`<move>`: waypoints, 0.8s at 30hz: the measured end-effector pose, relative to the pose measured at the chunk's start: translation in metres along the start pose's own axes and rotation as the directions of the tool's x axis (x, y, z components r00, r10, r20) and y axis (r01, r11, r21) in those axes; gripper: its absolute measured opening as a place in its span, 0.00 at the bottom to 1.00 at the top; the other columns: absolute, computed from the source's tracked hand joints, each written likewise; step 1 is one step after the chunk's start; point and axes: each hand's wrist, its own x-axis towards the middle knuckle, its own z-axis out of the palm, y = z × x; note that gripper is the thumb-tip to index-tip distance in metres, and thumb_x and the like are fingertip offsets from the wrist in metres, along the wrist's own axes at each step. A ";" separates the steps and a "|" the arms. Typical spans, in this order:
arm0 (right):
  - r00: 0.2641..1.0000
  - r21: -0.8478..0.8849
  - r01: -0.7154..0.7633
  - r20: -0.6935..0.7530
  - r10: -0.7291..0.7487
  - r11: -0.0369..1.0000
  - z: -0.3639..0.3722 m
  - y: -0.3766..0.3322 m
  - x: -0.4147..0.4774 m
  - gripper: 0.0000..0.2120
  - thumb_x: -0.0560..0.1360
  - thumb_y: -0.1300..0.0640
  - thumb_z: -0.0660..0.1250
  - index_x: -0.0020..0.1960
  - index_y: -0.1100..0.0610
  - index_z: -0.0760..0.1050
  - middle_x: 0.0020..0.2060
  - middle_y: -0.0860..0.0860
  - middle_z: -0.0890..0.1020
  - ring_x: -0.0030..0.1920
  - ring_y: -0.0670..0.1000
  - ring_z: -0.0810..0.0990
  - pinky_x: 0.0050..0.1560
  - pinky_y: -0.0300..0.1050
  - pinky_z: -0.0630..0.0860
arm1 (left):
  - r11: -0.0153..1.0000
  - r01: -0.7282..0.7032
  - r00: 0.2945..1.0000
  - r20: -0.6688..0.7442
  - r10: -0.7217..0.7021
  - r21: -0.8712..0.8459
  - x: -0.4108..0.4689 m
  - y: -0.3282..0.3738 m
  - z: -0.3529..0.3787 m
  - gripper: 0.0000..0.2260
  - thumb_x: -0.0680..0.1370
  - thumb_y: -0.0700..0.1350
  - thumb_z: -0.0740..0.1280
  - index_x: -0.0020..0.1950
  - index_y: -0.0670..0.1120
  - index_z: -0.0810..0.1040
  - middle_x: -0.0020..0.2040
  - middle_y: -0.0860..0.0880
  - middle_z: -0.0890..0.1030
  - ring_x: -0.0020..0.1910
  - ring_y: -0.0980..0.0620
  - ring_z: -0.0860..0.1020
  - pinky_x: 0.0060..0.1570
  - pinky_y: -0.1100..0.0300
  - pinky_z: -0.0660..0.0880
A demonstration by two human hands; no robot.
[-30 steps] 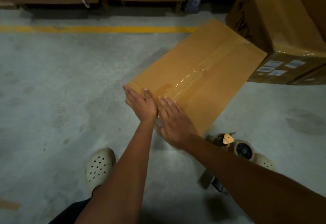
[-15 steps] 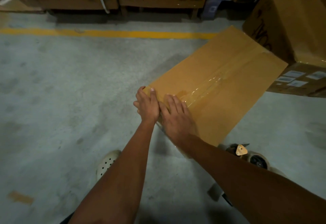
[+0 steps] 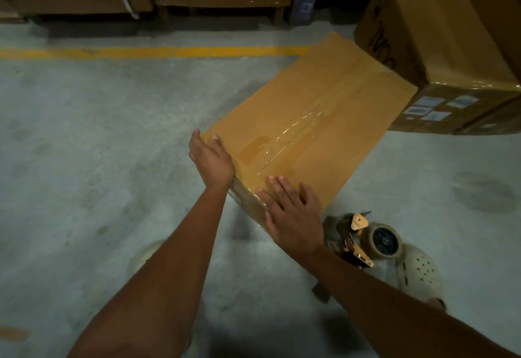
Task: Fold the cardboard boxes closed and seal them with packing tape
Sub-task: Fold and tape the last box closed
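Lying on the floor [image 3: 98,146], the closed box [image 3: 338,143] had shiny tape [image 3: 298,129] down its middle. Straight fingers [image 3: 280,187] pressed its near end — left hand [image 3: 211,158] at the corner, right hand [image 3: 294,218] on the tape. The right arm [image 3: 380,298] half hid the tape gun [image 3: 366,237] beside it.

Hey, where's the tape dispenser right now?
The tape dispenser lies on the floor at the head view's lower right, just off the taped box's near corner, between the right hand and a pale shoe.
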 end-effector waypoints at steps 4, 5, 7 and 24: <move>0.977 0.014 -0.211 0.000 0.211 0.977 -0.002 -0.007 0.000 0.28 0.73 0.44 0.61 0.71 0.52 0.69 0.74 0.55 0.68 0.74 0.56 0.66 0.68 0.68 0.63 | 0.974 0.158 0.987 0.031 -0.155 -0.162 -0.003 -0.002 0.006 0.28 0.84 0.52 0.57 0.81 0.44 0.52 0.80 0.44 0.59 0.78 0.47 0.58 0.76 0.54 0.57; 0.973 0.002 -0.229 0.034 0.229 0.973 -0.004 -0.009 0.001 0.30 0.74 0.43 0.60 0.73 0.52 0.67 0.75 0.55 0.66 0.75 0.57 0.64 0.68 0.68 0.62 | 0.966 0.188 0.982 0.045 -0.183 -0.179 -0.005 -0.003 0.007 0.29 0.84 0.53 0.57 0.81 0.45 0.50 0.80 0.45 0.58 0.78 0.47 0.58 0.77 0.51 0.58; 0.970 -0.010 -0.224 0.092 0.224 0.974 -0.010 -0.009 0.002 0.31 0.76 0.41 0.57 0.76 0.52 0.62 0.76 0.56 0.63 0.76 0.57 0.62 0.68 0.67 0.62 | 0.955 0.227 0.973 0.078 -0.216 -0.191 -0.016 -0.006 0.010 0.32 0.83 0.56 0.57 0.82 0.46 0.47 0.81 0.46 0.56 0.79 0.47 0.58 0.77 0.48 0.58; 0.894 0.113 -0.444 0.119 0.432 0.889 -0.010 0.036 0.014 0.28 0.78 0.35 0.49 0.75 0.45 0.60 0.77 0.57 0.56 0.76 0.61 0.54 0.70 0.69 0.54 | 0.706 -0.384 0.920 0.310 0.239 0.595 -0.083 0.029 0.028 0.25 0.82 0.40 0.56 0.80 0.42 0.56 0.81 0.37 0.49 0.79 0.36 0.44 0.74 0.36 0.39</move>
